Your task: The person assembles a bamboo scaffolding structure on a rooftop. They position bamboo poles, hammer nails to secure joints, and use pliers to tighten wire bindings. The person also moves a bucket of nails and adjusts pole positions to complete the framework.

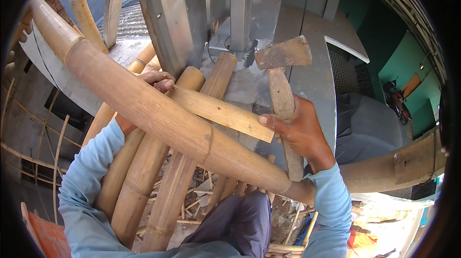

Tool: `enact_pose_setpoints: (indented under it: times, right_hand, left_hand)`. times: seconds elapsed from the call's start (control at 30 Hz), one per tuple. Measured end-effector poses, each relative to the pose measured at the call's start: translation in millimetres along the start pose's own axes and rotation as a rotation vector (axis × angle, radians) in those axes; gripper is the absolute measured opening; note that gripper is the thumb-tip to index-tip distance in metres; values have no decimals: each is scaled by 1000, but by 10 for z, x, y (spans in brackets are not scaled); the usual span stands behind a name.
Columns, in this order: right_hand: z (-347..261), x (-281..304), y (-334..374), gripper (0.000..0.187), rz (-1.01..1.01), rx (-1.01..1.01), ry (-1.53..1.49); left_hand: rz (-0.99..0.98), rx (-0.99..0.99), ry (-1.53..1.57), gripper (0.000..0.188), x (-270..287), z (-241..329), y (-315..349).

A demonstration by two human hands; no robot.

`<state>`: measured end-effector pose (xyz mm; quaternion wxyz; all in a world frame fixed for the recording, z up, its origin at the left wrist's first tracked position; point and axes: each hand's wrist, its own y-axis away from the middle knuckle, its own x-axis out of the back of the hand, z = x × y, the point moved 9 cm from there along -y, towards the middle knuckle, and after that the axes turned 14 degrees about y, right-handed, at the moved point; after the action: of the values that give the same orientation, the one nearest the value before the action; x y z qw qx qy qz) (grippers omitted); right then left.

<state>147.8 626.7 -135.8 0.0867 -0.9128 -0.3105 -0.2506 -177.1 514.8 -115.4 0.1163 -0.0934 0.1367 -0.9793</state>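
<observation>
A hatchet [282,94] with a rusty head and a worn wooden handle stands head up in my right hand [307,130]. The fingers are closed round the handle, and the thumb lies at the near end of a flat, pale wooden slat [223,114]. At the slat's far-left end my left hand [162,80] is closed on it, partly hidden behind a thick bamboo pole [137,98]. That pole crosses diagonally in front of both forearms, and the slat lies just beyond it.
Several bamboo poles [139,186] run beneath the crossing pole toward me. A grey metal post [175,18] rises beyond my left hand. Right of it lies a grey ledge [312,90]. Bamboo scraps [194,202] litter the ground below, near my knees.
</observation>
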Motion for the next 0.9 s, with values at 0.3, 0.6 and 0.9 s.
enact_pose_setpoints:
  times: [0.3, 0.6, 0.9]
  right_hand:
    - [-26, 4, 27, 52, 1, 6, 1]
    - [-60, 32, 25, 53, 34, -13, 92]
    - [-143, 59, 41, 54, 55, 72, 270]
  left_hand:
    - [-130, -335, -512, 29, -621, 394, -129]
    - [-439, -211, -236, 33, -854, 247, -254]
    - [-467, -372, -390, 30, -924, 344, -197]
